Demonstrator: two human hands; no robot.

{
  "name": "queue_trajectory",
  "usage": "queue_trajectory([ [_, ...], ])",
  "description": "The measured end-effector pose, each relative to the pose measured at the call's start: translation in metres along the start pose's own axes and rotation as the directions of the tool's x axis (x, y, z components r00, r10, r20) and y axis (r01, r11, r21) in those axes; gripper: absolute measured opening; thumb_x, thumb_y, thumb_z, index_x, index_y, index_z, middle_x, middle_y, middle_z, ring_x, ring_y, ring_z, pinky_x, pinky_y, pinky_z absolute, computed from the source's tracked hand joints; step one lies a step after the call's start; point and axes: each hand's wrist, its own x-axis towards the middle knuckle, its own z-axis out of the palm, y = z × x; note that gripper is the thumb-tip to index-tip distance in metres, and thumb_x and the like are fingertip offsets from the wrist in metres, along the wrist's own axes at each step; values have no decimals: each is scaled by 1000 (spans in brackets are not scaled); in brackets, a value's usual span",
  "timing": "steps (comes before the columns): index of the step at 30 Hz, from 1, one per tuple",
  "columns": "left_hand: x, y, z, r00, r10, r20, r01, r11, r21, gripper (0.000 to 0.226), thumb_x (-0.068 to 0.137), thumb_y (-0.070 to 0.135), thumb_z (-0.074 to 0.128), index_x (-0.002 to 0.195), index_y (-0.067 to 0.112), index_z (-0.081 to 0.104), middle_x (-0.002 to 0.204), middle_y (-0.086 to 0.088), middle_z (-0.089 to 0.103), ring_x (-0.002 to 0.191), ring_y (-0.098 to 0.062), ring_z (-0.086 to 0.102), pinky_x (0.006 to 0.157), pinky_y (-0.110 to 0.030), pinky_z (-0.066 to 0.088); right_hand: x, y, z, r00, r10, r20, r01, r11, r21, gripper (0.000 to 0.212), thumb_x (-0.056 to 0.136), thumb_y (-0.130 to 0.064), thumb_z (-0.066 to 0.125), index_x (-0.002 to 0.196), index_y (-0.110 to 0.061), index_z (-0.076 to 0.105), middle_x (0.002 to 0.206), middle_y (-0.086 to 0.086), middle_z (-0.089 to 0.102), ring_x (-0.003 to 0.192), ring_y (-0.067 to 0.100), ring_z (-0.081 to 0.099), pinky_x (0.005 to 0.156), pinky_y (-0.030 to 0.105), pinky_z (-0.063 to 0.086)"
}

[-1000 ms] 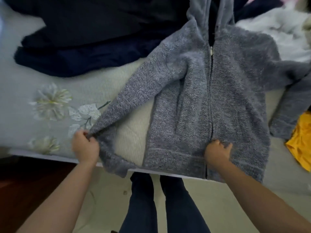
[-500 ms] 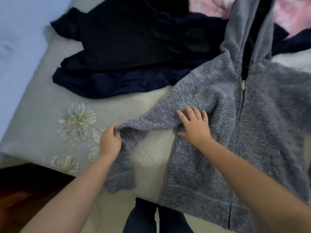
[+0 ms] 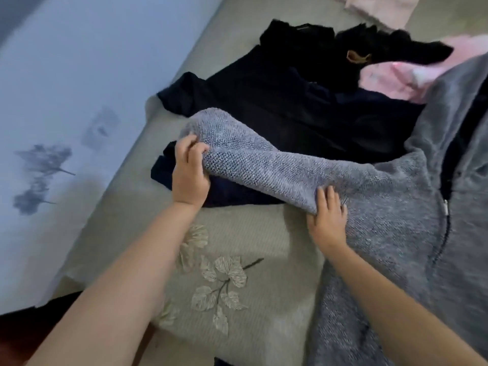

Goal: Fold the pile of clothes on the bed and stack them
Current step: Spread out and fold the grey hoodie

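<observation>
At 9 o'clock a pale blue sheet [image 3: 66,107] with a faint dark floral print is seen; no lettering is readable on it. The bed [image 3: 137,215], covered in beige textured fabric with embroidered leaves [image 3: 219,286] at 6 o'clock, carries everything.

The left hand [image 3: 188,175], just left of centre, is clamped on the grey sleeve [image 3: 250,165]: fingers are curled over the cuff end, thumb side under. The sleeve is held lifted and stretched out toward 10 o'clock, across the dark clothes [image 3: 303,101] — judged so that it can be swung back over the body in one flat pass, not dragged.

The right hand [image 3: 328,220], at centre, is laid flat with fingers nearly straight on the grey hoodie [image 3: 396,247], at the sleeve root near the shoulder. Nothing is gripped there; the cloth is only pressed. Judged purpose: the fold line is pinned and the body is kept from sliding while the sleeve is pulled.

The hoodie is spread front up from 3 to 5 o'clock, zip closed, metal zip pull [image 3: 445,207] at 3 o'clock, hood [image 3: 454,107] running up toward 2 o'clock. The dark clothes, unfolded, are heaped at 12 o'clock; a small tan neck tag [image 3: 355,57] shows there, too small for any text to be read. A pink garment [image 3: 390,75] is tucked behind at 1 o'clock. No brand or writing can be made out anywhere.
</observation>
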Motion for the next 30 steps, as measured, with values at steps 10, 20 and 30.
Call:
queue_trajectory([
  [10, -65, -63, 31, 504, -797, 332, 740, 597, 311, 43, 94, 25, 48, 129, 2, 42, 124, -17, 53, 113, -34, 51, 90, -37, 39, 52, -34, -20, 988, -100, -118, 98, 995, -21, 33, 92, -20, 40, 104, 1, 63, 99, 18, 64, 93, 35, 58, 74, 36, 45],
  [20, -34, -75, 62, 360, -905, 226, 931, 363, -27, 42, 89, 22, 59, 117, -7, 48, 120, -22, 55, 110, -36, 52, 88, -39, 40, 131, -69, -37, 989, 84, 123, -57, 976, -209, 17, 92, -19, 48, 93, -13, 63, 94, 3, 60, 101, 28, 50, 101, 38, 26],
  [30, -22, -76, 53, 304, -907, 291, 947, 255, -192, 40, 85, 19, 64, 117, -1, 50, 108, -11, 57, 101, -27, 55, 80, -31, 41, 142, -66, -1, 991, 48, 122, -11, 957, -290, 50, 100, -27, 30, 147, -24, 14, 155, 6, 5, 143, 24, -1, 113, 50, 4],
])
